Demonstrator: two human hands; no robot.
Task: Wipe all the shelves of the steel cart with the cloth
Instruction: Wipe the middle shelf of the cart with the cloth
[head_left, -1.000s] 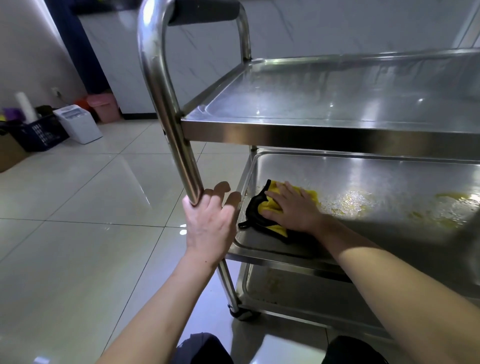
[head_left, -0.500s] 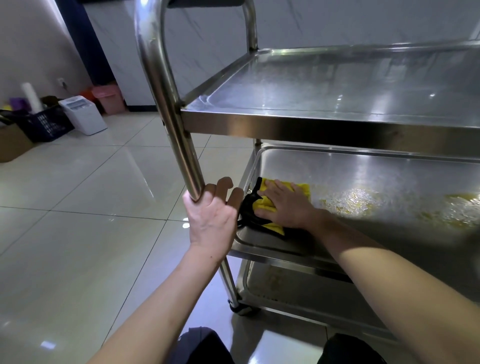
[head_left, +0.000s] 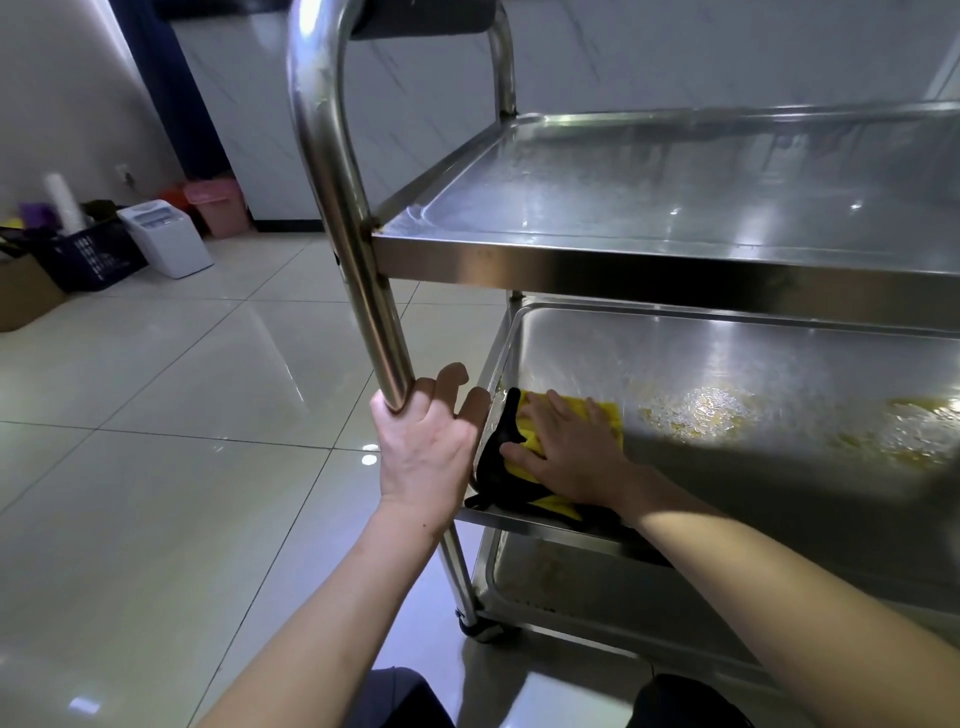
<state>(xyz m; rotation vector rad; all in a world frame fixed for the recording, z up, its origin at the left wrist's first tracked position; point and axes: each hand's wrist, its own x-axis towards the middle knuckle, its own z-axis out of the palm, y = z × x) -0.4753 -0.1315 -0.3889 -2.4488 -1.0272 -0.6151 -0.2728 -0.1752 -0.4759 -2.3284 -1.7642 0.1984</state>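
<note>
My left hand (head_left: 423, 441) is curled round the steel cart's upright post (head_left: 353, 249), just beside the corner of the middle shelf (head_left: 727, 364); my right hand (head_left: 569, 449) lies flat, fingers straight, pressing the cloth (head_left: 605, 410) down onto that shelf at its near left corner; the cloth is yellow with a black part (head_left: 498, 457) bunched against the shelf's left rim; further right on the same shelf I see yellowish wet smears (head_left: 701, 410); the top shelf (head_left: 675, 208) above shows a wet sheen; the bottom shelf (head_left: 571, 587) has faint specks near its left end; a caster (head_left: 480, 629) sits under the post on the tiled floor (head_left: 156, 467); against the far wall stand a pink bin (head_left: 218, 205), a white box (head_left: 163, 236) and a dark crate (head_left: 91, 257).
</note>
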